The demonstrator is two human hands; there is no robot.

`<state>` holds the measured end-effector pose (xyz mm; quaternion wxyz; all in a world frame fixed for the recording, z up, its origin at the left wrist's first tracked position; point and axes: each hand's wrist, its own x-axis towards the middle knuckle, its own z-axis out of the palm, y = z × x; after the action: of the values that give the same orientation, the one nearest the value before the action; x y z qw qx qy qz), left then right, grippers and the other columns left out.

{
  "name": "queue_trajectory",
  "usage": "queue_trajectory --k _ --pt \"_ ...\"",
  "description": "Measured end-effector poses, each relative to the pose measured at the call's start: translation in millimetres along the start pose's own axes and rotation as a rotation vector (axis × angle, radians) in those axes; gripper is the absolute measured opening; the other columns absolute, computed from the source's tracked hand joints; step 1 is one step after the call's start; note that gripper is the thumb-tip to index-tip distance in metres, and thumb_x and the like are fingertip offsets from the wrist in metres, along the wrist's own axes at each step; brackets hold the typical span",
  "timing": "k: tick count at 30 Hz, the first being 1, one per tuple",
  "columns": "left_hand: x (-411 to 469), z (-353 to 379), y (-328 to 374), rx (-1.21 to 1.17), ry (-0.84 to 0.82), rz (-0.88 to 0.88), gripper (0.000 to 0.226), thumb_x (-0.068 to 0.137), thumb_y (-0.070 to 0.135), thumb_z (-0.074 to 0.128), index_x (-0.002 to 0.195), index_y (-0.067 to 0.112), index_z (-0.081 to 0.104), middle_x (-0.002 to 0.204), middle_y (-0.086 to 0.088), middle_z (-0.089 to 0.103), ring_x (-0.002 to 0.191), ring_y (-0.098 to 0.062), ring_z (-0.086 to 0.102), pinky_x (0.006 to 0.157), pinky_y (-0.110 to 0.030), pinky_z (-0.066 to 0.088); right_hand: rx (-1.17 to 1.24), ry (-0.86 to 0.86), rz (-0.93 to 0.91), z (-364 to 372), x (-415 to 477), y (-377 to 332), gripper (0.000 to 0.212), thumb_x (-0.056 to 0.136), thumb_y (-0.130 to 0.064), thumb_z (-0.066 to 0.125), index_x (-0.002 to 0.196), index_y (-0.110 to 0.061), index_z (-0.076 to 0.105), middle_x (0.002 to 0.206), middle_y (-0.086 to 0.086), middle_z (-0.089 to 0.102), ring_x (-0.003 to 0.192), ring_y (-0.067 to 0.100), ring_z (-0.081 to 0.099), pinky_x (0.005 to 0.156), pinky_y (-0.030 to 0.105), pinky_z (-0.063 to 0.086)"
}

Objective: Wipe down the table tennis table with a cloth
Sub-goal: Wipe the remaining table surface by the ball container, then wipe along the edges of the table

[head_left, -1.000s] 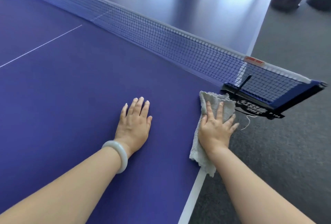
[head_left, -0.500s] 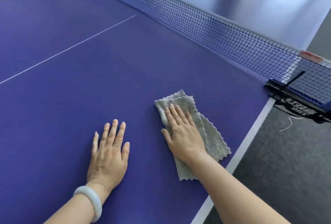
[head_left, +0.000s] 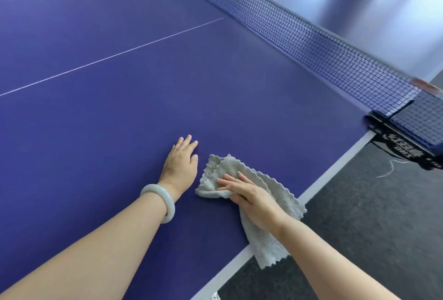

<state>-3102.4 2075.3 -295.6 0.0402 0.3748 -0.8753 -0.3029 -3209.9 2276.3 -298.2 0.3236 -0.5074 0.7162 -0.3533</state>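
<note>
The purple surface [head_left: 119, 120] of the table tennis table is seen from its side edge, and it is divided by a dark net [head_left: 311, 43] with a white top band. Beyond the net, pale light is reflected on the far half. On the near side of the net a thin white centre line [head_left: 119, 54] is drawn, and a white border line [head_left: 335, 168] runs along the edge down from the black net clamp [head_left: 402, 141]. Below the clamp, dark grey carpet floor [head_left: 371, 216] is seen, with a pale string [head_left: 388, 168] on it.

The grey cloth [head_left: 280, 192] is laid on the near side of the net, close to the border line, and one corner hangs over the edge. It is pressed down by the right hand [head_left: 254, 199] with flat, straight fingers. The left hand [head_left: 181, 165] is laid flat on the surface just beside the cloth, fingers straight and together. A pale bangle [head_left: 159, 200] is worn on that wrist.
</note>
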Motion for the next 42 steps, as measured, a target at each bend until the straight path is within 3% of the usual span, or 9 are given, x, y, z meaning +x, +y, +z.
queue_trajectory --k 4,11,18,21,26,29,34,39,42 --pt "-65.9 6.5 39.0 -0.189 0.01 -0.047 0.04 0.104 0.016 0.04 0.143 0.012 0.048 0.154 -0.002 0.04 0.143 -0.016 0.032 0.115 -0.028 0.025 0.887 0.203 0.445 -50.4 -90.0 -4.6 0.029 0.094 -0.024 0.06 0.12 -0.02 0.072 0.12 0.008 0.071 0.109 0.015 0.068 0.084 0.02 0.052" --pt "-171.2 29.2 172.2 -0.259 0.047 0.262 0.045 0.105 0.023 0.042 0.149 0.015 0.039 0.158 0.003 0.031 0.147 -0.011 0.023 0.119 -0.026 0.021 1.614 0.434 0.584 -70.5 -241.1 -41.4 0.054 0.089 -0.051 0.066 0.125 -0.009 0.067 0.115 0.017 0.069 0.105 0.034 0.063 0.1 0.046 0.044" --pt "-263.9 92.6 276.4 0.007 -0.476 0.571 0.052 0.108 0.036 0.021 0.158 0.03 0.013 0.167 0.005 0.0 0.153 -0.015 -0.005 0.123 -0.045 -0.002 1.655 0.753 0.462 -76.9 -314.5 -84.3 0.068 0.103 -0.047 0.043 0.114 0.017 0.063 0.118 0.039 0.059 0.112 0.05 0.058 0.109 0.055 0.038" --pt "-267.5 89.1 285.2 0.053 -0.29 0.245 0.054 0.107 0.037 0.021 0.156 0.013 0.023 0.165 -0.01 0.012 0.151 -0.029 0.008 0.123 -0.049 0.007 1.621 0.943 0.498 -72.4 -338.5 -79.3 0.033 0.096 -0.032 0.06 0.103 0.0 0.059 0.111 0.026 0.057 0.111 0.041 0.051 0.121 0.05 0.021" --pt "-304.5 97.6 314.2 -0.014 -0.515 0.686 0.046 0.108 0.035 0.024 0.15 0.029 0.039 0.163 0.006 0.023 0.152 -0.008 0.004 0.123 -0.039 -0.001 2.129 1.004 0.448 -83.3 -359.2 -82.5 0.063 0.104 -0.046 0.038 0.09 0.01 0.06 0.082 0.035 0.066 0.093 0.042 0.055 0.111 0.05 0.029" --pt "-289.2 85.6 317.6 0.232 -0.345 0.324 0.052 0.107 0.036 0.018 0.156 0.02 0.025 0.165 -0.008 0.014 0.152 -0.03 0.003 0.121 -0.054 0.005 2.277 1.171 0.426 -87.2 -362.5 -85.2 0.052 0.107 -0.038 0.035 0.123 0.006 0.057 0.122 0.033 0.061 0.121 0.042 0.053 0.111 0.051 0.033" --pt "-358.6 90.1 308.7 -0.211 -0.413 0.858 0.05 0.105 0.045 0.013 0.154 0.042 0.023 0.163 0.021 0.011 0.151 -0.002 -0.001 0.121 -0.028 -0.005 2.186 1.342 0.456 -96.4 -369.5 -118.5 0.04 0.108 -0.027 0.035 0.127 0.003 0.052 0.12 0.036 0.062 0.108 0.044 0.066 0.093 0.057 0.05" --pt "-309.8 79.7 257.0 0.041 -0.396 0.102 0.05 0.109 0.02 0.026 0.157 0.008 0.017 0.156 -0.015 0.033 0.143 -0.028 0.033 0.115 -0.036 0.029 1.806 1.478 0.508 -88.9 -389.9 -103.4 0.038 0.107 -0.027 0.042 0.137 -0.006 0.054 0.112 0.014 0.067 0.101 0.024 0.064 0.092 0.038 0.05" --pt "-332.4 87.9 277.1 -0.074 -0.408 0.221 0.053 0.108 0.043 0.025 0.149 0.012 0.038 0.154 -0.012 0.04 0.141 -0.028 0.039 0.097 -0.022 0.044 1.88 1.243 0.643 -50.3 -356.8 -116.4 0.03 0.102 -0.031 0.052 0.116 -0.009 0.069 0.088 0.01 0.074 0.071 0.017 0.071 0.057 0.027 0.053"
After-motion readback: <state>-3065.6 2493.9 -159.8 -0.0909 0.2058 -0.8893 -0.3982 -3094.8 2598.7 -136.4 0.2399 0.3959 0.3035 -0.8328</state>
